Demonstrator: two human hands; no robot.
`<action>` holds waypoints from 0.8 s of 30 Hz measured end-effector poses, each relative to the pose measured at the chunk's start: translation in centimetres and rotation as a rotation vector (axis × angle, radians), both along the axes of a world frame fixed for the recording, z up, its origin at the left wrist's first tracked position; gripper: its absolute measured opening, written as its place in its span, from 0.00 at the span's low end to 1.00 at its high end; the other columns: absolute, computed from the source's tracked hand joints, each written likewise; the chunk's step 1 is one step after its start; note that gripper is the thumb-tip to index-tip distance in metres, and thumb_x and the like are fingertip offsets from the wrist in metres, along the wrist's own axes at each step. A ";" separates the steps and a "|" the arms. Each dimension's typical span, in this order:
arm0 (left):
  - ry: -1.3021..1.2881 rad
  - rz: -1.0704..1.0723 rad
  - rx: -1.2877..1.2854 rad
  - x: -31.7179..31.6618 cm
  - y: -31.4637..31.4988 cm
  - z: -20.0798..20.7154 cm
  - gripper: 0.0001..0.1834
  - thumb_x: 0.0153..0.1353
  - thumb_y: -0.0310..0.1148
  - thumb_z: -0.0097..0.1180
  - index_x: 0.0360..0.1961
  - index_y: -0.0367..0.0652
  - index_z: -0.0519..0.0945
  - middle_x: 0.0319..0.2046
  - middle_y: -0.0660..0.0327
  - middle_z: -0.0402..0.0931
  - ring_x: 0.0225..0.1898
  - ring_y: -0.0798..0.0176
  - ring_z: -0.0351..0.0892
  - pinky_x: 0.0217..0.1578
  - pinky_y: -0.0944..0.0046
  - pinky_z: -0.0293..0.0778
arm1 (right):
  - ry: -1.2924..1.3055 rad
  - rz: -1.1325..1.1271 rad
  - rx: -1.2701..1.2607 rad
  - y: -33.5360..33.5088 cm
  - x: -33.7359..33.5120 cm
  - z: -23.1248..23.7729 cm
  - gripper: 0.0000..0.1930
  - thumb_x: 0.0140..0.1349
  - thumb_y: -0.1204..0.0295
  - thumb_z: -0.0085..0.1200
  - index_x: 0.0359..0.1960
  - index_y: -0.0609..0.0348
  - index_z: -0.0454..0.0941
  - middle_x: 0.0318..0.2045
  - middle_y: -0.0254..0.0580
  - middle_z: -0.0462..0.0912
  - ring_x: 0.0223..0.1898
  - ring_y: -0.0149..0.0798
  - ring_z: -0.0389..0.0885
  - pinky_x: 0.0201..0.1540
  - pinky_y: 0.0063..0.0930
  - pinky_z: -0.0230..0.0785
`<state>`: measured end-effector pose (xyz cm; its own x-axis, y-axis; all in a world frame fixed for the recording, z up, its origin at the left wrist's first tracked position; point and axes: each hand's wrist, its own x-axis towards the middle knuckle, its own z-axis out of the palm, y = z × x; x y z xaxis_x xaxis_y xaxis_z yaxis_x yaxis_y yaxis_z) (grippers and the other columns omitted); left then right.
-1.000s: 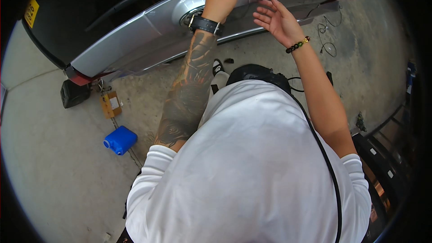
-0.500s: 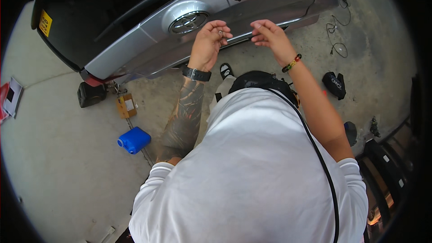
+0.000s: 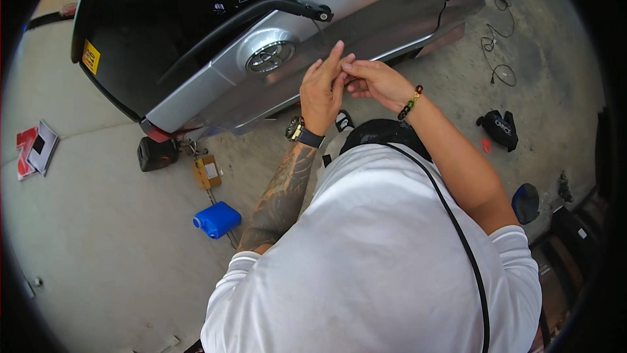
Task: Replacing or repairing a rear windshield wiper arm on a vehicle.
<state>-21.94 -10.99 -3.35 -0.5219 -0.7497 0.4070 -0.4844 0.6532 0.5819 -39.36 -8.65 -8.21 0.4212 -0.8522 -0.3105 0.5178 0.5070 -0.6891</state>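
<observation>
My left hand (image 3: pixel 319 96) is raised in front of the silver rear door (image 3: pixel 261 95) of a vehicle, its back turned up and the fingers stretched out. My right hand (image 3: pixel 381 84) meets it from the right, with thumb and fingertips pressed together against the left fingers. Whatever lies in that pinch, if anything, is hidden. A dark wristwatch (image 3: pixel 295 130) is on my left wrist and a beaded bracelet (image 3: pixel 410 103) on my right. Just left of my hands is the door's round chrome emblem (image 3: pixel 269 57).
A black wiper arm (image 3: pixel 274 4) crosses the rear window. On the concrete floor are a blue jug (image 3: pixel 219 220), a cardboard box (image 3: pixel 207 172), a black case (image 3: pixel 157 154), a black bag (image 3: pixel 499 129) and a loose cable (image 3: pixel 491 45). A black cord (image 3: pixel 457 222) runs down my white shirt.
My hands were apart and now touch. The left has turned from palm up to back up; the right has moved left to it. The whole view has shifted slightly.
</observation>
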 end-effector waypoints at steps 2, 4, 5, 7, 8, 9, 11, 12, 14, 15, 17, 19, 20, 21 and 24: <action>-0.105 -0.095 0.134 0.5 -0.6 0.4 0.34 0.62 0.23 0.58 0.71 0.43 0.67 0.56 0.56 0.82 0.63 0.49 0.75 0.62 0.50 0.68 | -0.038 -0.016 0.033 0.0 -0.2 -1.2 0.12 0.72 0.57 0.56 0.46 0.48 0.83 0.38 0.22 0.82 0.39 0.20 0.78 0.47 0.22 0.74; -0.194 -0.131 -0.035 0.8 -1.7 1.1 0.35 0.61 0.25 0.61 0.70 0.44 0.68 0.59 0.56 0.79 0.65 0.49 0.72 0.63 0.47 0.67 | -0.024 -0.057 0.031 -0.1 -0.1 -1.7 0.12 0.72 0.58 0.56 0.47 0.49 0.83 0.38 0.22 0.82 0.38 0.21 0.79 0.47 0.21 0.74; -0.275 -0.162 -0.196 1.0 -2.4 1.6 0.35 0.59 0.27 0.63 0.69 0.45 0.69 0.62 0.56 0.77 0.68 0.48 0.70 0.64 0.45 0.66 | -0.003 -0.093 0.039 -0.1 0.0 -1.9 0.12 0.72 0.59 0.56 0.48 0.50 0.83 0.37 0.23 0.83 0.38 0.21 0.79 0.46 0.21 0.74; -0.388 -0.111 -0.431 1.0 -5.3 3.6 0.28 0.54 0.31 0.68 0.58 0.49 0.80 0.62 0.58 0.75 0.68 0.48 0.67 0.65 0.46 0.63 | -0.007 -0.143 0.046 -0.5 -0.2 -2.2 0.13 0.71 0.61 0.57 0.49 0.53 0.83 0.38 0.27 0.85 0.38 0.23 0.81 0.46 0.21 0.75; -0.432 -0.100 -0.503 0.6 -6.9 4.9 0.26 0.54 0.31 0.69 0.56 0.51 0.81 0.60 0.59 0.76 0.67 0.49 0.68 0.65 0.47 0.63 | 0.063 -0.192 0.032 -0.7 -0.2 -2.1 0.13 0.71 0.62 0.57 0.49 0.54 0.83 0.39 0.29 0.85 0.38 0.24 0.82 0.46 0.21 0.75; -0.476 -0.086 -0.576 0.4 -8.2 5.9 0.24 0.54 0.32 0.69 0.54 0.53 0.82 0.58 0.60 0.77 0.66 0.50 0.69 0.65 0.47 0.63 | 0.133 -0.237 0.019 -0.7 0.0 -2.1 0.13 0.70 0.62 0.58 0.49 0.56 0.83 0.40 0.32 0.86 0.39 0.25 0.82 0.46 0.21 0.75; -0.539 -0.176 -0.581 0.0 -11.5 6.0 0.22 0.54 0.32 0.69 0.53 0.55 0.83 0.55 0.62 0.78 0.62 0.53 0.72 0.63 0.48 0.64 | 0.142 -0.292 -0.002 -1.1 0.2 -1.8 0.14 0.70 0.63 0.57 0.49 0.57 0.83 0.40 0.33 0.86 0.39 0.26 0.83 0.45 0.21 0.75; -0.598 -0.250 -0.585 -0.2 -12.7 6.1 0.20 0.55 0.33 0.68 0.51 0.56 0.83 0.52 0.64 0.79 0.59 0.56 0.75 0.61 0.48 0.65 | 0.159 -0.334 -0.026 -1.4 0.2 -1.4 0.14 0.70 0.64 0.57 0.50 0.59 0.83 0.41 0.35 0.86 0.40 0.27 0.83 0.45 0.21 0.75; -0.612 -0.295 -0.560 0.3 -14.1 5.6 0.19 0.56 0.33 0.68 0.50 0.56 0.84 0.49 0.67 0.80 0.55 0.58 0.77 0.58 0.48 0.66 | 0.159 -0.394 -0.049 -1.9 0.8 -0.7 0.13 0.70 0.65 0.58 0.49 0.60 0.82 0.40 0.36 0.86 0.39 0.27 0.84 0.45 0.21 0.75; -0.623 -0.323 -0.530 0.2 -14.7 5.5 0.18 0.56 0.34 0.68 0.49 0.56 0.84 0.46 0.69 0.80 0.50 0.61 0.79 0.55 0.48 0.67 | 0.167 -0.436 -0.074 -2.1 1.1 -0.5 0.13 0.69 0.67 0.58 0.49 0.62 0.82 0.40 0.36 0.86 0.39 0.28 0.84 0.44 0.21 0.75; -0.574 -0.354 -0.558 0.2 -15.4 5.1 0.15 0.56 0.35 0.68 0.47 0.56 0.84 0.44 0.72 0.81 0.46 0.64 0.80 0.52 0.50 0.67 | 0.160 -0.520 -0.081 -2.9 1.7 -1.0 0.12 0.69 0.69 0.58 0.49 0.63 0.81 0.40 0.37 0.86 0.39 0.28 0.84 0.44 0.21 0.76; -0.583 -0.354 -0.578 0.2 -15.2 5.6 0.15 0.57 0.36 0.68 0.46 0.56 0.84 0.44 0.73 0.81 0.46 0.64 0.80 0.52 0.51 0.67 | 0.148 -0.585 -0.079 -3.6 2.6 -1.3 0.12 0.69 0.70 0.58 0.48 0.64 0.81 0.39 0.37 0.86 0.39 0.29 0.85 0.44 0.21 0.76; -0.586 -0.364 -0.569 0.1 -15.4 5.6 0.15 0.57 0.36 0.68 0.46 0.56 0.84 0.44 0.73 0.81 0.46 0.64 0.80 0.52 0.51 0.67 | 0.167 -0.631 -0.096 -4.2 2.7 -1.4 0.11 0.69 0.71 0.58 0.48 0.64 0.80 0.39 0.38 0.86 0.39 0.29 0.85 0.44 0.21 0.76; -0.580 -0.388 -0.601 0.0 -15.7 5.7 0.15 0.57 0.37 0.68 0.46 0.56 0.84 0.44 0.73 0.81 0.46 0.64 0.80 0.51 0.51 0.67 | 0.189 -0.672 -0.116 -4.7 2.8 -1.0 0.10 0.69 0.72 0.58 0.48 0.64 0.80 0.39 0.38 0.86 0.39 0.30 0.85 0.45 0.21 0.76; -0.578 -0.423 -0.608 -0.1 -16.2 5.5 0.15 0.56 0.37 0.68 0.46 0.56 0.84 0.44 0.74 0.81 0.45 0.64 0.80 0.50 0.51 0.67 | 0.201 -0.727 -0.175 -5.6 3.9 0.2 0.11 0.68 0.74 0.59 0.49 0.64 0.79 0.39 0.37 0.85 0.40 0.28 0.84 0.46 0.21 0.76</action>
